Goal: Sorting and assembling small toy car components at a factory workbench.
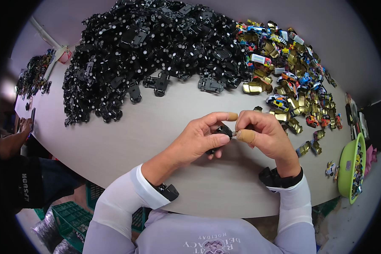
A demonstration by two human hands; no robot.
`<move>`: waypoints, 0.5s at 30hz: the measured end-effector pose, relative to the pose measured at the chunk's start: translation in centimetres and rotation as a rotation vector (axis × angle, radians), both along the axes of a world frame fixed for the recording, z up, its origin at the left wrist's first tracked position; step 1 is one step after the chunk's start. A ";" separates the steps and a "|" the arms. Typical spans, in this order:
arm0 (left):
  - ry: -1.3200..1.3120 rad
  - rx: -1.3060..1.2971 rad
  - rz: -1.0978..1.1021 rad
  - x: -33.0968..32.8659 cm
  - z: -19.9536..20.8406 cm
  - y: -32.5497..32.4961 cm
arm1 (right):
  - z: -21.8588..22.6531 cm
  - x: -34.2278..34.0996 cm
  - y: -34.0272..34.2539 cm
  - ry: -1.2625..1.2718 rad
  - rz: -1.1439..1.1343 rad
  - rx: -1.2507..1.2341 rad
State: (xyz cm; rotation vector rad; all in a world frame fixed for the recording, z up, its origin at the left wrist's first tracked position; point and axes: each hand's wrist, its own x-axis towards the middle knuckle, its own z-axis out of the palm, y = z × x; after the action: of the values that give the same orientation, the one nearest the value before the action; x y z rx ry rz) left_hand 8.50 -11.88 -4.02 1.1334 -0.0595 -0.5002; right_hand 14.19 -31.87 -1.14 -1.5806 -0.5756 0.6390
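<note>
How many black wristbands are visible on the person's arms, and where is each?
2. One black wristband is at the wrist of the left hand, partly hidden; another is at the wrist of the right hand. More may be hidden.

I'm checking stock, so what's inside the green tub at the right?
The green tub holds a heap of small multicoloured pieces, too small to identify. Whatever lies beneath the top layer is covered and cannot be seen.

Upside-down lettering (213,244) on the lavender shirt (203,226), pale lettering (25,187) running sideways on black cloth (33,175) at far left
</note>
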 end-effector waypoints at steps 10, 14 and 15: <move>-0.112 -0.017 -0.104 -0.1 -0.2 0.0 | 0.3 -0.2 0.0 0.148 0.085 -0.057; -0.129 0.029 -0.116 -0.4 0.2 -0.2 | 0.4 -0.7 0.2 -0.041 0.070 -0.203; -0.274 0.180 -0.078 -0.5 -0.2 -0.4 | 0.2 -1.0 0.4 -0.226 0.057 -0.275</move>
State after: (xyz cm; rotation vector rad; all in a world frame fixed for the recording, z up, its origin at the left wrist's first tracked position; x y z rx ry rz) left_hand 8.03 -12.23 -4.19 1.3754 -0.3031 -0.4225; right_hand 13.22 -31.44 -0.93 -1.9164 -0.7261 0.6057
